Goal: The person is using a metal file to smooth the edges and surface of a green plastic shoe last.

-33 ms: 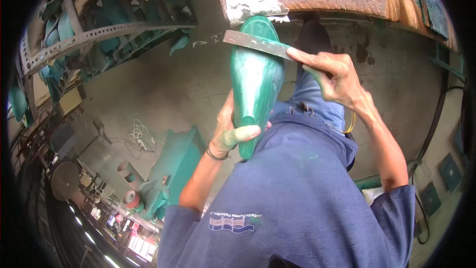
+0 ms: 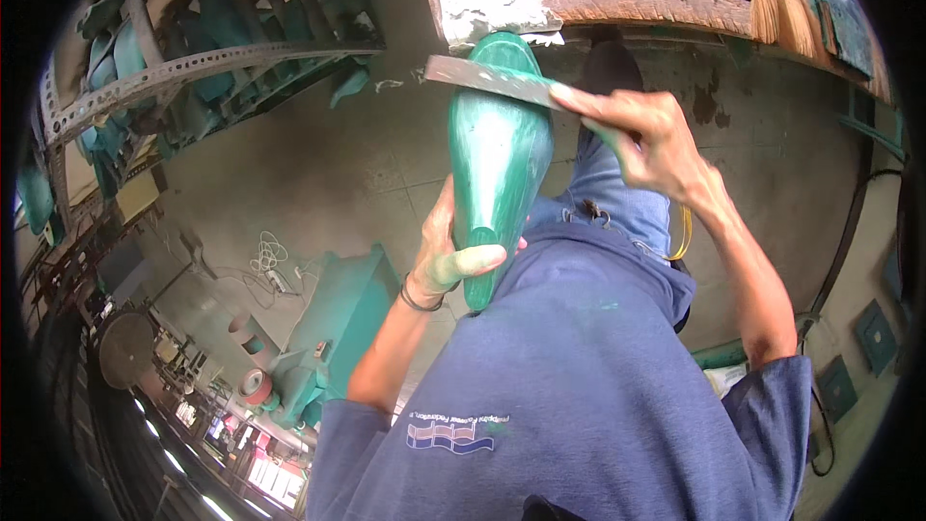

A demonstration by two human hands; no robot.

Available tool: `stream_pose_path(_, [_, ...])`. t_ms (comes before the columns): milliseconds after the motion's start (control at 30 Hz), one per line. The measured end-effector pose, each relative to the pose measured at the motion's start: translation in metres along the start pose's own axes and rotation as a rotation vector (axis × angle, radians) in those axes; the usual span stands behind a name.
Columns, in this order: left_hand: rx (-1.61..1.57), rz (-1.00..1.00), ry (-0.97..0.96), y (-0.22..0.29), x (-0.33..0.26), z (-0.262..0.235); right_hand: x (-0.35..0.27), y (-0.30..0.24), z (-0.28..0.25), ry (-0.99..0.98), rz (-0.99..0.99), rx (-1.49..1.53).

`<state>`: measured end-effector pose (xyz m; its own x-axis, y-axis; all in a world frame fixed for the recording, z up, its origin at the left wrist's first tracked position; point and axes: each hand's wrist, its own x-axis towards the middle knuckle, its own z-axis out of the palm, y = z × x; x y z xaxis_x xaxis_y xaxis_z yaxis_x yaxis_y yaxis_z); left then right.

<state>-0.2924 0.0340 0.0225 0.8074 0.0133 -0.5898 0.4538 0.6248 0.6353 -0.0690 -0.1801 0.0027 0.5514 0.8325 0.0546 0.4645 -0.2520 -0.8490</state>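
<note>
A green shoe last (image 2: 497, 159) stretches away from my body, its far end up against the bench edge. My left hand (image 2: 446, 243) is closed around its near part, thumb lying over the top. A long flat metal file (image 2: 487, 78) lies slantwise across the last near its far end. My right hand (image 2: 658, 140) grips the file's right end, with a finger stretched along it; the handle, if there is one, is hidden in that hand. Pale scrape marks show on the last's shiny upper side.
Ahead is a worn wooden bench (image 2: 637, 2) with a ragged white covering (image 2: 497, 10) on its corner. A metal rack (image 2: 222, 63) at the far left holds several green lasts. At lower left stand a green machine (image 2: 338, 314) and a coiled white cable (image 2: 268, 256) on the floor.
My right hand and the file have shifted slightly left across the last. The left hand and the last look unmoved.
</note>
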Motion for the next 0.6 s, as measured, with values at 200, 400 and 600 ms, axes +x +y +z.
stream_pose_path(200, [0.095, -0.027, -0.023, 0.003, 0.003, -0.004, 0.052, 0.022, 0.013, 0.066, -0.158, -0.003])
stream_pose_path(400, [0.1, -0.001, 0.02, 0.006, 0.0, -0.003, 0.014, 0.014, -0.017, -0.076, -0.085, -0.046])
stream_pose_path(600, [0.122, -0.013, 0.008, 0.003, 0.003, -0.005, 0.047, 0.021, 0.012, 0.046, -0.119, -0.033])
